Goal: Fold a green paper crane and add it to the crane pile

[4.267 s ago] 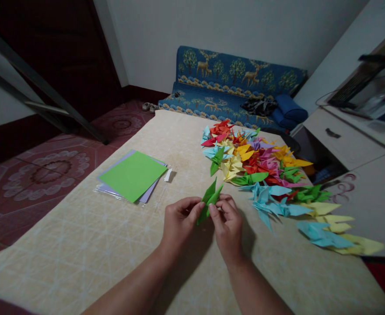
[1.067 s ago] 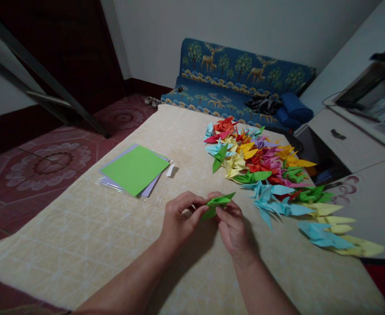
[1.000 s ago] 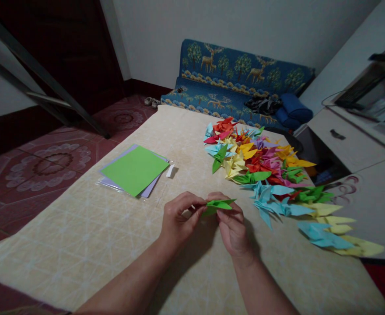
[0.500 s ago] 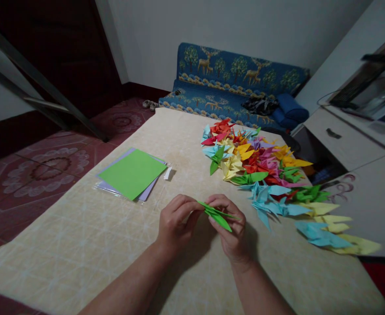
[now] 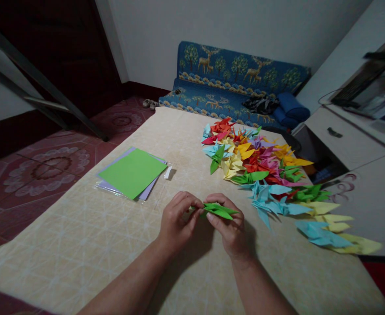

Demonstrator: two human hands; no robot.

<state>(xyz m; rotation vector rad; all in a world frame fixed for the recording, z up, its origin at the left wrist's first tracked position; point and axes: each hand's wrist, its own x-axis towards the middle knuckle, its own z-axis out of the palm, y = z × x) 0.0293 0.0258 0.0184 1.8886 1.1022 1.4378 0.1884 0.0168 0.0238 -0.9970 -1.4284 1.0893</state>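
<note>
A folded green paper crane (image 5: pixel 220 210) is held between both hands above the table, its pointed wings toward the right. My left hand (image 5: pixel 180 217) pinches its left end between thumb and fingers, hiding part of that tip. Around the body closes my right hand (image 5: pixel 227 223), thumb at the near side and fingers behind. Left of the hands, a green paper sheet (image 5: pixel 132 173) lies on lilac sheets (image 5: pixel 148 190) and a clear plastic wrapper. Several finished paper cranes (image 5: pixel 258 157) in many colours are heaped to the right.
The cloth-covered table (image 5: pixel 90 249) extends under everything. A small white paper piece (image 5: pixel 168 172) lies beside the stack. Behind the table stands a blue patterned sofa (image 5: pixel 225 92); a white cabinet (image 5: pixel 359 144) is at right, a metal ladder (image 5: pixel 44 105) at left.
The green crane has turned in the fingers, so its wings now point more to the right and lie flatter. Both hands stay in nearly the same place, with a slight shift of the fingers.
</note>
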